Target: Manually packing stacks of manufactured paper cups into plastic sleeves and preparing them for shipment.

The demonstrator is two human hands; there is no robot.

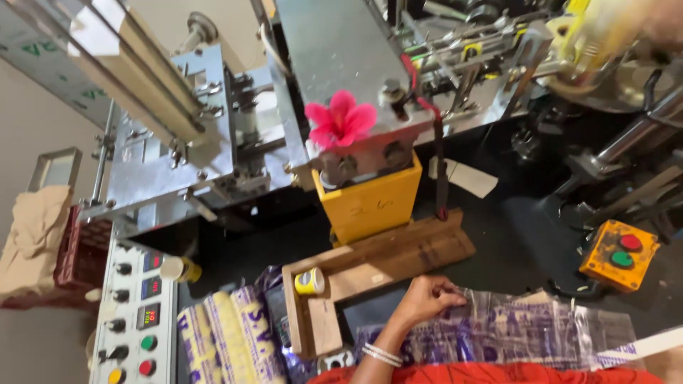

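A left hand (425, 297) rests closed on a clear printed plastic sleeve (512, 331) beside the wooden tray (398, 259), where one yellow paper cup (309, 281) lies; the right hand is unseen.

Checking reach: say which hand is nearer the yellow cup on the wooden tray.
Left. Left hand rests on plastic sheet just right of the yellow cup; right hand is far off, by the machine.
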